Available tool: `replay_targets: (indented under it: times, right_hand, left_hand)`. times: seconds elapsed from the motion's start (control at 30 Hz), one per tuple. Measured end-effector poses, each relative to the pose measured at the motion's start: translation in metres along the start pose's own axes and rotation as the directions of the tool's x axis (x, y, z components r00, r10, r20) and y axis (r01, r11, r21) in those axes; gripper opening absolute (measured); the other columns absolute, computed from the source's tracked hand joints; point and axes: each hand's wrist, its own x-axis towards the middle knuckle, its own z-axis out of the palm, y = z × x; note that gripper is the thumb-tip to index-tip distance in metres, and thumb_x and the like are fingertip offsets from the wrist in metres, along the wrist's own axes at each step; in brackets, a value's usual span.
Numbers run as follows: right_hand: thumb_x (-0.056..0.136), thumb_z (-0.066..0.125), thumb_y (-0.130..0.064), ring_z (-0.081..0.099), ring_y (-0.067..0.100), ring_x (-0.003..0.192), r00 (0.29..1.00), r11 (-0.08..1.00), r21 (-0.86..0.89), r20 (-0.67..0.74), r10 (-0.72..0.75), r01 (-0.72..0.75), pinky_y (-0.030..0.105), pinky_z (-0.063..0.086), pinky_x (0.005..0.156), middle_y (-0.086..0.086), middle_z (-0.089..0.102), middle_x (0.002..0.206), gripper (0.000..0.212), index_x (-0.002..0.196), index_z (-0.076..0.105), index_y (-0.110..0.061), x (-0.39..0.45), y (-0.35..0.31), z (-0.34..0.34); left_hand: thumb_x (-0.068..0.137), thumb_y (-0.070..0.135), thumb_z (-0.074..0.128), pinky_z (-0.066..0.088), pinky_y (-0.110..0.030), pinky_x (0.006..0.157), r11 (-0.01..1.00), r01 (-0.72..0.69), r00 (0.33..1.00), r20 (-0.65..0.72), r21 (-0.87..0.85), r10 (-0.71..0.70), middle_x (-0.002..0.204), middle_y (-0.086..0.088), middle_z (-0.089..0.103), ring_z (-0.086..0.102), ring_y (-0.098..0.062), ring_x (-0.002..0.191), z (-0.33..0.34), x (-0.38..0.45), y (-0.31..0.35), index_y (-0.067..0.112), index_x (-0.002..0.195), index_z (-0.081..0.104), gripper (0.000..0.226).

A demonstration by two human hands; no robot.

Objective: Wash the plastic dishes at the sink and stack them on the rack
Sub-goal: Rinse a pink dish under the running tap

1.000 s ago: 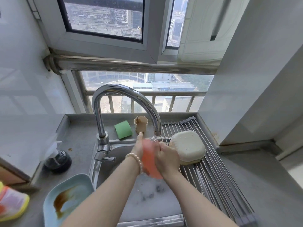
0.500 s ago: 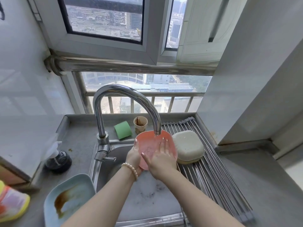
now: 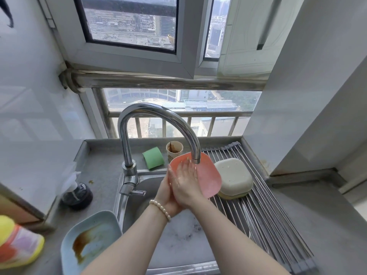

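Note:
A pink plastic plate point(image 3: 209, 176) is tilted under the faucet spout point(image 3: 195, 158), over the sink point(image 3: 178, 247). My left hand point(image 3: 165, 197), with a pearl bracelet at the wrist, grips the plate's lower left edge. My right hand point(image 3: 184, 180) lies flat with spread fingers on the plate's inner face. An upturned cream bowl point(image 3: 234, 175) rests on the roll-up metal rack point(image 3: 268, 225) right of the sink. A pale blue plate point(image 3: 89, 241) with brown stains sits on the counter at the lower left. A stained beige cup point(image 3: 174, 150) stands behind the plate.
A green sponge point(image 3: 153, 157) lies next to the cup behind the sink. A dark pump bottle point(image 3: 77, 195) stands at the left wall. A yellow and pink object point(image 3: 15, 245) sits at the far left edge. Walls close in on both sides.
The pink plate has turned from edge-on to face-up under the spout. My right hand has slid up across its inner face.

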Motion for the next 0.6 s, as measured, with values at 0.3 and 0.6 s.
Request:
replay_targets:
  times: [0.3, 0.6]
  right_hand:
    - [0.103, 0.026, -0.044, 0.029, 0.029, 0.141, 0.946, 0.972, 0.159, 0.247, -0.209, 0.173, 0.042, 0.021, 0.116, 0.012, 0.035, 0.152, 0.052, 0.146, 0.036, -0.017, -0.016, 0.014, -0.002]
    - [0.074, 0.072, -0.019, 0.063, 0.016, 0.112, 0.873, 0.818, -0.327, 0.047, -0.486, 0.473, 0.053, 0.044, 0.100, -0.001, 0.067, 0.120, 0.025, 0.098, 0.073, -0.019, -0.039, 0.083, -0.001]
  left_hand:
    - [0.094, 0.052, 0.041, 0.044, -0.037, 0.101, 0.997, 0.045, 0.992, -0.119, 0.068, -0.037, 0.100, -0.017, 0.069, 0.065, -0.024, 0.092, 0.000, 0.003, 0.004, 0.002, 0.116, 0.058, 0.057]
    - [0.095, -0.005, 0.034, 0.040, -0.030, 0.080, 0.571, 0.146, 0.847, -0.400, 0.808, 0.349, 0.123, -0.020, 0.056, 0.051, -0.027, 0.097, -0.023, 0.024, 0.030, -0.004, 0.129, 0.046, 0.037]
